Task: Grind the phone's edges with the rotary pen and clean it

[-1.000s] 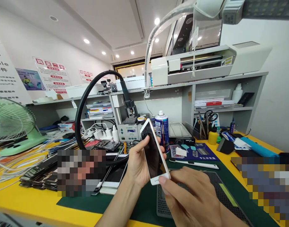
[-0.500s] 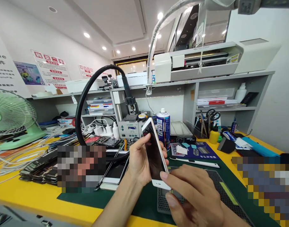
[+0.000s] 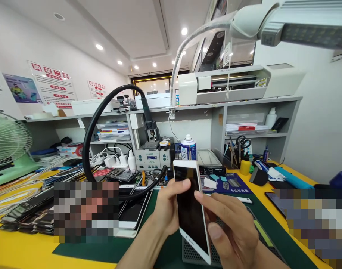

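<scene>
A white-framed smartphone [image 3: 191,216] with a dark screen stands tilted in front of me. My left hand [image 3: 168,209] grips it from the left, with the thumb lying across the screen. My right hand [image 3: 234,228] is at the phone's right side. Its index fingertip touches the screen near the right edge, while the thumb is held apart from that finger; its other fingers are partly hidden. Beneath the phone lies a dark perforated pad [image 3: 192,252] on a green mat [image 3: 95,251].
Behind the phone stand a blue spray can [image 3: 188,147] and a hot-air rework station [image 3: 151,158] with a black hose [image 3: 89,138]. More phones [image 3: 134,213] lie at left. A white brush-like tool [image 3: 245,200] and a yellow bottle [image 3: 245,165] are at right. A lamp [image 3: 249,22] hangs overhead.
The phone has turned so its screen faces me more squarely, and it sits lower in view. My right index finger has shifted from the phone's bottom end up to the screen's right edge.
</scene>
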Demonstrator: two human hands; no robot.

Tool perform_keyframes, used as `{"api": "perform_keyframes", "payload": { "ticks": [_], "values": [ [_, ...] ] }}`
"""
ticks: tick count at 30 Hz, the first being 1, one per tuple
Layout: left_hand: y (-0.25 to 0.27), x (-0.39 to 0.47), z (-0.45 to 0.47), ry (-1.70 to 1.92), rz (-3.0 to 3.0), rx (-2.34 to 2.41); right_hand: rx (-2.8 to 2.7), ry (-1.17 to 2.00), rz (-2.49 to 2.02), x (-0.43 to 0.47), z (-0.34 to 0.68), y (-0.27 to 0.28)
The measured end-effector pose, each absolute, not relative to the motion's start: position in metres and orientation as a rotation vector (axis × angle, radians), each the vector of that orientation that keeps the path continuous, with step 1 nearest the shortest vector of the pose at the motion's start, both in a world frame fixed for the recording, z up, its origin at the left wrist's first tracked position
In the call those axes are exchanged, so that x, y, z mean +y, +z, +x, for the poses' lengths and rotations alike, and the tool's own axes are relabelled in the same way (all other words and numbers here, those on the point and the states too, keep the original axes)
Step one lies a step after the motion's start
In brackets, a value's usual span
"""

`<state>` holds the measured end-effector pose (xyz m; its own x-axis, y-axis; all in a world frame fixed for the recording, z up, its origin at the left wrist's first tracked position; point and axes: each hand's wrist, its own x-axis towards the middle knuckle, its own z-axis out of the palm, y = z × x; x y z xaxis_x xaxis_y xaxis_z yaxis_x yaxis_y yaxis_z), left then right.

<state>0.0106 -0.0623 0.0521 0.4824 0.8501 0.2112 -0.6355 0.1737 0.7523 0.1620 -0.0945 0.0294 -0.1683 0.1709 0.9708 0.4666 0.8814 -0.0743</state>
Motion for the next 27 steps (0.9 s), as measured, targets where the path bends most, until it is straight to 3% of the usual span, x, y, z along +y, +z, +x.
{"api": "perform_keyframes", "payload": {
  "ticks": [11,27],
  "values": [
    [0.051,-0.077,0.022,1.347,1.259,0.369,-1.583,-0.407,-0.442,-0.091,0.166,0.041],
    [0.039,-0.074,0.017,1.671,1.926,0.594,-1.538,-0.287,-0.455,-0.092,0.165,0.027]
  ]
}}
